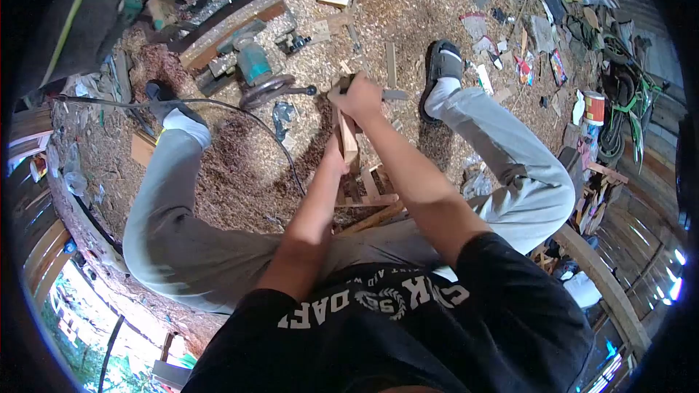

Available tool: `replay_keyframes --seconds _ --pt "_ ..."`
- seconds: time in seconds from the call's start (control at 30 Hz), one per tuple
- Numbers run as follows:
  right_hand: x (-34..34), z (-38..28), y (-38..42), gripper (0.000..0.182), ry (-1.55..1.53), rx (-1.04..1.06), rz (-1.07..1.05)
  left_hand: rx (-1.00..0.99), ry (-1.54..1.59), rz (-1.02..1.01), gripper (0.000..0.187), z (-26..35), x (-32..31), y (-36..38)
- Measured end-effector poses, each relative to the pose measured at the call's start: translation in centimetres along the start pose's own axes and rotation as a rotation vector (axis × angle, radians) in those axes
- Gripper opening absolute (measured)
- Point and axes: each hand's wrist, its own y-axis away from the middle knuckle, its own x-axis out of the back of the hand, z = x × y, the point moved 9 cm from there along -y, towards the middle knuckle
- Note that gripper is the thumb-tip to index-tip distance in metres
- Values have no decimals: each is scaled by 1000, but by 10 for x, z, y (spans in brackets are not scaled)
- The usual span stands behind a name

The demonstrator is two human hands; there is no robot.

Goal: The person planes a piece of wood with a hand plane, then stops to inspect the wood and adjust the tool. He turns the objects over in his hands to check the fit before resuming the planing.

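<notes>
The right hand (358, 97) is gripping a knife (384, 93), fingers clamped on its handle, blade bearing on the top of an upright wood piece (349, 138). The left hand (333, 154) (mostly hidden behind it) is steadying the piece between the knees; its finger state is unclear.

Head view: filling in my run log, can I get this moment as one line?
right hand: grips tool over wood piece | left hand: holds wood piece | floor: sawdust | sitting
</notes>
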Motion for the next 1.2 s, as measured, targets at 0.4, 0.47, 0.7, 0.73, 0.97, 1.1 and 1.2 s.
replay_keyframes --seconds 0.4,0.47,0.7,0.73,0.97,1.1,1.2 --pt "-7 7 4 54 -111 11 119 54 -112 111 50 -1 18 2" --pt "-3 12 22 59 -64 -57 100 -46 -70 38 52 5 10 2" --pt "-2 13 2 65 -104 -10 134 -44 -137 88 53 -3 20 -8" --pt "-3 5 -5 62 21 -18 122 22 -101 95 51 -8 26 -15" --pt "-1 16 56 64 -48 -60 66 -76 22 -48 45 4 7 5" --pt "4 22 8 64 -159 -94 130 4 -216 124 54 -1 30 2" --pt "-8 17 -5 70 -32 -38 157 5 -198 79 53 -1 42 -17"
